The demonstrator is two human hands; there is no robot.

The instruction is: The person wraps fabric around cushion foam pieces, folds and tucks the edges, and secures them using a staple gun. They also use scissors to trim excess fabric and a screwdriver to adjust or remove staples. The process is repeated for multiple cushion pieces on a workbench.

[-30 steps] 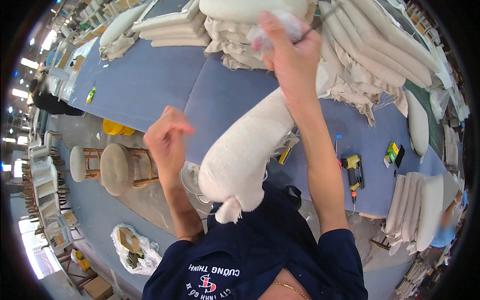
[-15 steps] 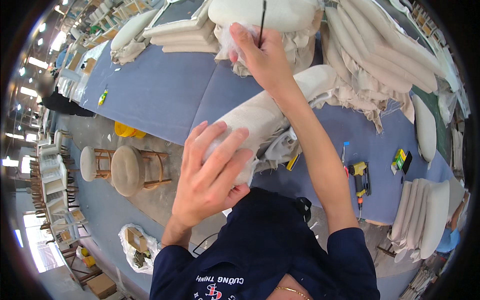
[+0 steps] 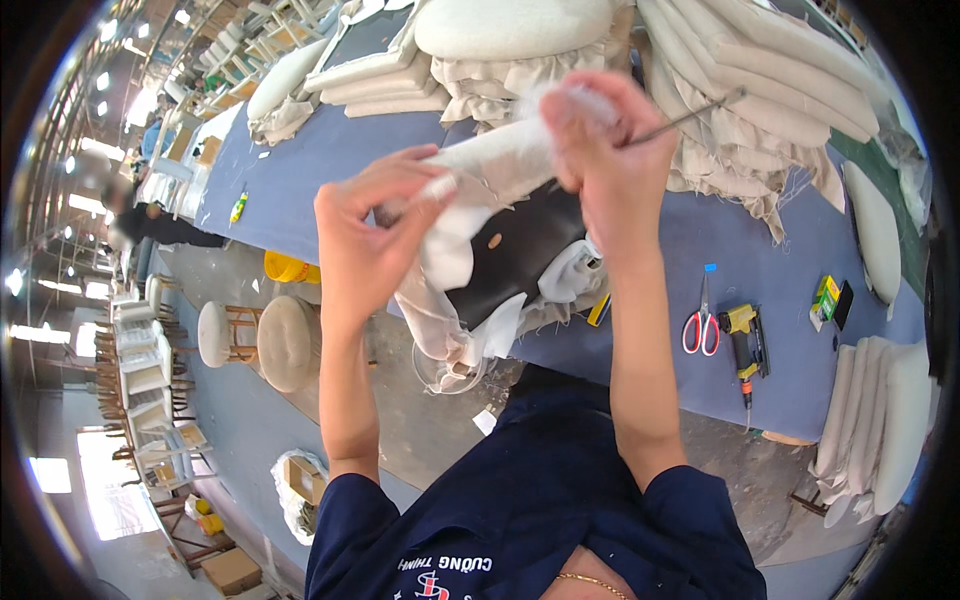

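A cushion (image 3: 520, 265) lies with its black underside up in front of me, a small hole showing in it. Beige fabric and loose white wadding (image 3: 447, 245) surround its edge. Over the far left side is my left hand (image 3: 375, 225), its thumb and fingers pinched on a tuft of white wadding. My right hand (image 3: 615, 165), smeared by motion, is raised over the far right side. It grips a thin dark metal rod (image 3: 690, 115) that sticks out to the right, along with fluffy white wadding (image 3: 588, 100). The tip of the rod is blurred.
Red-handled scissors (image 3: 702, 325) and a yellow-black air stapler (image 3: 745, 345) lie right on the blue-grey table (image 3: 330, 190). Stacked beige cushions (image 3: 750, 70) stand behind; more (image 3: 870, 420) stand at right. Round stools (image 3: 290, 345) and a yellow bucket (image 3: 290, 266) are left.
The cushion has turned from its beige side to its black underside. My left hand has moved up and away, and my right hand has moved right, its rod tilting from upright to slanted.
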